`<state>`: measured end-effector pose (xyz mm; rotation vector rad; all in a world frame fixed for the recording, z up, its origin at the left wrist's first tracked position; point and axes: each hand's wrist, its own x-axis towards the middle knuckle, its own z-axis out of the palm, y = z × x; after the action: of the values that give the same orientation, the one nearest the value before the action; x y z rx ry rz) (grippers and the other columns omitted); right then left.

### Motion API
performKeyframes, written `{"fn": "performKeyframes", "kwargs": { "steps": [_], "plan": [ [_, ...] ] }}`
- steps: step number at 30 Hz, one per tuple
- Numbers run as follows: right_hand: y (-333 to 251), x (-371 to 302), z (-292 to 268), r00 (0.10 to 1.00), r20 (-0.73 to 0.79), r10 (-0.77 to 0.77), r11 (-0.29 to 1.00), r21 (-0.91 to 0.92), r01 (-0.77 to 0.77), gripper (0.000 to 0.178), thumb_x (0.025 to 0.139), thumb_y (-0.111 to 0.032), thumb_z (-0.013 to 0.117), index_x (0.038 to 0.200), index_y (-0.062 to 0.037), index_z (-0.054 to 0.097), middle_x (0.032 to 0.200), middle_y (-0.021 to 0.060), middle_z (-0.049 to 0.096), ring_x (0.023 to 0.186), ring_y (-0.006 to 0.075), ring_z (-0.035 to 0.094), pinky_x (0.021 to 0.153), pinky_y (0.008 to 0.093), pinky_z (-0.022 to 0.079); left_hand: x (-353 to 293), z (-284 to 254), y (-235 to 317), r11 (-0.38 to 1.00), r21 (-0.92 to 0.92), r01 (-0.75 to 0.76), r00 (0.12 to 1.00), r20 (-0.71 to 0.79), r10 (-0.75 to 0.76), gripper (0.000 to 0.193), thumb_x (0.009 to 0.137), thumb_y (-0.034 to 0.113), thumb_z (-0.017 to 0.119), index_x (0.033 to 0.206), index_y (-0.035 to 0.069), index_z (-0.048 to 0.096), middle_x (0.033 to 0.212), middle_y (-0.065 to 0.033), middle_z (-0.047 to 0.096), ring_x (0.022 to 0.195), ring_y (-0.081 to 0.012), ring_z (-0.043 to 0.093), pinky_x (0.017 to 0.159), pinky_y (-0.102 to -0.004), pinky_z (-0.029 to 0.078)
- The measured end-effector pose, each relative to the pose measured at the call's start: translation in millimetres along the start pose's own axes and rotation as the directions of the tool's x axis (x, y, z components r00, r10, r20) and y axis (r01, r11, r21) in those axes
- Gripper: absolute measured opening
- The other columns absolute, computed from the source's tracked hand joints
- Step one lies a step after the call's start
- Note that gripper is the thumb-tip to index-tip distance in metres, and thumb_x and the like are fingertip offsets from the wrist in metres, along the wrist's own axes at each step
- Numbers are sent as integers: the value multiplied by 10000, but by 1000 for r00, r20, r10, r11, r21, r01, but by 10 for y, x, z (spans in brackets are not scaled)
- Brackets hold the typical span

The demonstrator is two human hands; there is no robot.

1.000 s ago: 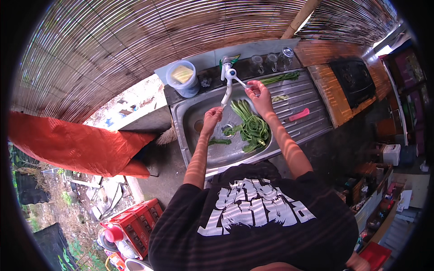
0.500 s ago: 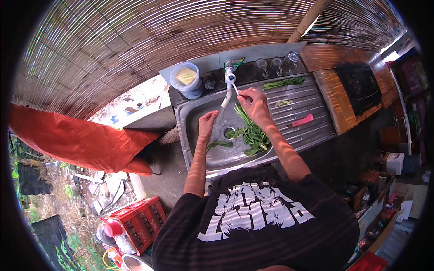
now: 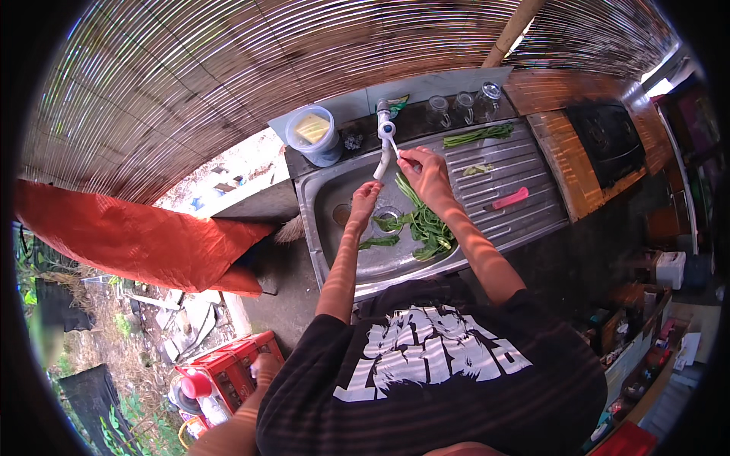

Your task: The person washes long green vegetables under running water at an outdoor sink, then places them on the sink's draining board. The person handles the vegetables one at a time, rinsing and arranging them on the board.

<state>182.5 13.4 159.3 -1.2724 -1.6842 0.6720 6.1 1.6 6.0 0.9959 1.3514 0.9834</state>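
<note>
My right hand (image 3: pixel 427 176) is closed, its fingertips pinching the white lever (image 3: pixel 395 149) of the tap (image 3: pixel 386 129). Just under the tap's spout (image 3: pixel 382 168), my left hand (image 3: pixel 366 204) has its fingers drawn together; whether anything is in them is hidden. Below both hands lies the steel sink (image 3: pixel 310 220). Leafy green vegetables (image 3: pixel 432 230) rest in it on the right, stems pointing toward the tap. Loose leaves (image 3: pixel 379 242) lie near the drain. On the ribbed drainboard are a bundle of green stems (image 3: pixel 477 137), pale scraps (image 3: pixel 477 169) and a pink-handled knife (image 3: pixel 510 199).
Behind the sink stand a clear tub (image 3: pixel 313 137) with a yellow block and several glass mugs (image 3: pixel 465 106). A black-topped wooden counter (image 3: pixel 550 144) adjoins at right. An orange tarp (image 3: pixel 137 235) hangs left. By a red crate (image 3: pixel 239 365) shows a bare limb (image 3: pixel 255 403).
My left hand has moved up and right, to the spout. My right hand stays at the lever. A bare limb has come into view beside the red crate at lower left.
</note>
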Motion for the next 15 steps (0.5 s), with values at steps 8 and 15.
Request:
{"fn": "performKeyframes", "kwargs": {
  "steps": [8, 15],
  "plan": [
    [-227, 154, 276, 958, 121, 259, 961, 71, -269, 165, 790, -74, 701, 929, 11, 672, 789, 129, 692, 724, 152, 670, 680, 254, 525, -408, -316, 20, 972, -234, 25, 997, -70, -42, 178, 956, 220, 521, 1001, 49, 536, 684, 8, 537, 526, -36, 393, 464, -198, 310],
    [327, -387, 358, 923, 128, 363, 875, 293, -385, 252, 834, -149, 691, 1051, -30, 643, 922, 33, 675, 775, 77, 610, 688, 245, 505, -841, -85, 455, 977, -141, -162, 985, -74, 153, 187, 968, 209, 504, 911, 31, 517, 662, 56, 418, 578, -28, 335, 513, -201, 279]
  ]
}}
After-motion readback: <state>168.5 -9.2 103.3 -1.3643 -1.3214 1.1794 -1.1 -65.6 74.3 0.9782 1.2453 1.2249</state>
